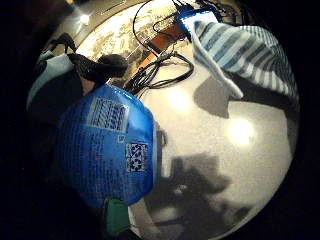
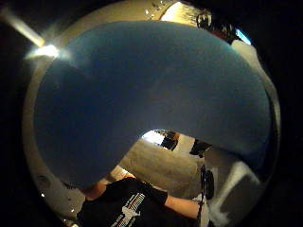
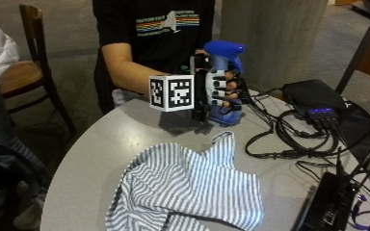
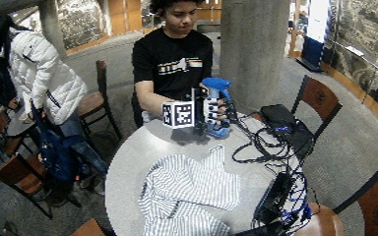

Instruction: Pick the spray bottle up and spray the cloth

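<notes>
Fingers of right hand (image 3: 218,91) curled round spray bottle (image 3: 225,53), upper centre of frame; bottle body mostly hidden. Striped cloth (image 3: 191,187) below, cut off at bottom edge.

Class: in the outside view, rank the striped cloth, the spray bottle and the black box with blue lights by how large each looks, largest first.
1. Cloth, by far the largest.
2 and 3. Spray bottle and black box look alike; the gloved right hand hides much of the bottle, so no ranking.

We had both outside views across the table (image 3: 108,144), facing the person; palm views sat close against the spray bottle (image 1: 107,150).
</notes>
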`<state>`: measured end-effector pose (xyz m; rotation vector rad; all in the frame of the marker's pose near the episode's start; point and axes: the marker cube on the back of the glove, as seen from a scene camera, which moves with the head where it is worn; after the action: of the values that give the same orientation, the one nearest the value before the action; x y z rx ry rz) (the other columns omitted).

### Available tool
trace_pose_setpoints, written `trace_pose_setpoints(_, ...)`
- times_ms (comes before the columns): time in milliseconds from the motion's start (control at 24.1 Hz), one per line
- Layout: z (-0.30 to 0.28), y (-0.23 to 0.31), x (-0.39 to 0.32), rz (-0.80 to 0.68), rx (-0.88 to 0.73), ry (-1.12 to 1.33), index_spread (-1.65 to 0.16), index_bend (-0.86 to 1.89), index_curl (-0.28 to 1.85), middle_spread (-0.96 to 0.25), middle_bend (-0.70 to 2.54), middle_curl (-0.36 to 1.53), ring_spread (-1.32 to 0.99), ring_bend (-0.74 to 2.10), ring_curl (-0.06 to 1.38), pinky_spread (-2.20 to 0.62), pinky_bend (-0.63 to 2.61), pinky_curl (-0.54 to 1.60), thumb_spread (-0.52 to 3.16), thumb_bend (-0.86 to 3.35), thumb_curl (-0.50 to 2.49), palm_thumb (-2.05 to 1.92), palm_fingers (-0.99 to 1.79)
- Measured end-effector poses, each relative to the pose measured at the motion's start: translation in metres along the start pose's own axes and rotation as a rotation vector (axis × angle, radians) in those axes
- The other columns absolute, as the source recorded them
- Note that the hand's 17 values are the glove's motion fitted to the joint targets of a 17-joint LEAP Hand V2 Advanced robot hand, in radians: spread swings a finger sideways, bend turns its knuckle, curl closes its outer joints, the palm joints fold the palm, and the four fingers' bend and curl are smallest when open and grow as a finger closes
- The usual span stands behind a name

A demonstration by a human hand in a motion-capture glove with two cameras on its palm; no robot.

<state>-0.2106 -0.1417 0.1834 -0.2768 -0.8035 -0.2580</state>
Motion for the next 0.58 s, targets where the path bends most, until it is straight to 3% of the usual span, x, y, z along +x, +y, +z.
trace_pose_setpoints(415,0.000,0.009,0.013,0.099,-0.100,-0.008,-0.17,0.22,0.59,-0.04,0.35,0.49,-0.06,0.31,0.38,0.18,0.28,0.31,0.83,-0.05,0.62,0.85,1.18)
trace_pose_setpoints(582,-0.025,0.030,0.013,0.094,-0.113,0.076,-0.19,0.05,0.54,-0.03,0.24,0.47,-0.04,0.27,0.38,0.19,0.35,0.34,0.89,-0.05,0.57,0.79,0.81)
